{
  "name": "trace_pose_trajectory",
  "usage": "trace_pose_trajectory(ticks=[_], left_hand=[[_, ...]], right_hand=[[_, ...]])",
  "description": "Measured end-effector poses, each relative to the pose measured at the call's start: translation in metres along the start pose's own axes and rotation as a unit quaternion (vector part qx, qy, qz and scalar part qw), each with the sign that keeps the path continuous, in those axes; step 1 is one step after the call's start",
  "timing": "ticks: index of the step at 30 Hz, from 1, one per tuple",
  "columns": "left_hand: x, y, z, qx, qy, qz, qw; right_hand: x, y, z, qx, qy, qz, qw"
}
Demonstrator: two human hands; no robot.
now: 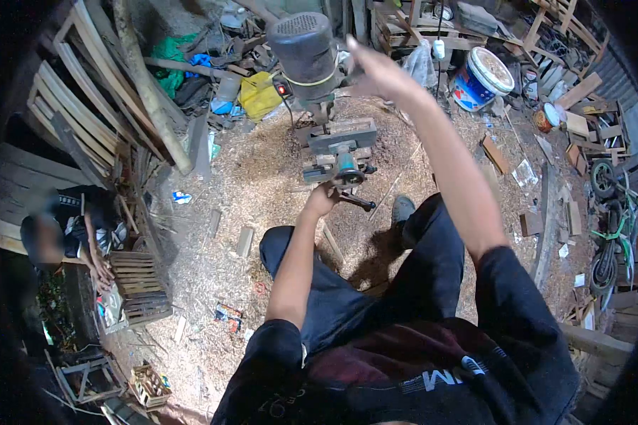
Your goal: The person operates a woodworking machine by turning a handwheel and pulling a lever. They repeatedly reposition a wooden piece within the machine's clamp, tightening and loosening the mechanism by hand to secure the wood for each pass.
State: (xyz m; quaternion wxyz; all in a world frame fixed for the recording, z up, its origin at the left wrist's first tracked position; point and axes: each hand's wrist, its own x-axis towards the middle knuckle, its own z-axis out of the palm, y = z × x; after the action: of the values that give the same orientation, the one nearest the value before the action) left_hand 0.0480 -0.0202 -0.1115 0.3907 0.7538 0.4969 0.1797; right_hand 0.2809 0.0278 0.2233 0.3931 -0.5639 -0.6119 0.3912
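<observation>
A dark shirt (432, 361) overhangs a cluttered, shavings-strewn floor (252, 166), right hand (384, 73) released, left hand (322, 199) at the handwheel (349, 177), grip unclear.

Opens widest over the shavings-covered floor (213, 269) left of centre in the frame, with only low scraps such as a wood block (244, 241) in the way. Closes at top centre against the motor (302, 49), and below it against the vise (344, 138) and crank handle (358, 202). Clears right of the vise, though crossed by the right forearm (454, 152). Stays blocked at upper right by the bucket (483, 79), at upper left by a pole (145, 92).
</observation>
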Motion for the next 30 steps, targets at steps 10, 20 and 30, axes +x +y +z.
trace_pose_trajectory(ticks=[10, 20, 30], left_hand=[[-0.062, 0.075, -0.043, 0.013, 0.001, 0.017, 1.000], [-0.024, 0.003, 0.018, -0.019, 0.113, 0.053, 0.992], [0.057, -0.021, 0.066, -0.073, 0.143, -0.027, 0.987]], right_hand=[[0.020, 0.116, 0.013, 0.049, 0.057, -0.039, 0.996], [-0.085, 0.355, 0.099, -0.272, -0.060, 0.149, 0.949], [-0.118, 0.439, 0.176, -0.250, -0.079, 0.205, 0.943]])
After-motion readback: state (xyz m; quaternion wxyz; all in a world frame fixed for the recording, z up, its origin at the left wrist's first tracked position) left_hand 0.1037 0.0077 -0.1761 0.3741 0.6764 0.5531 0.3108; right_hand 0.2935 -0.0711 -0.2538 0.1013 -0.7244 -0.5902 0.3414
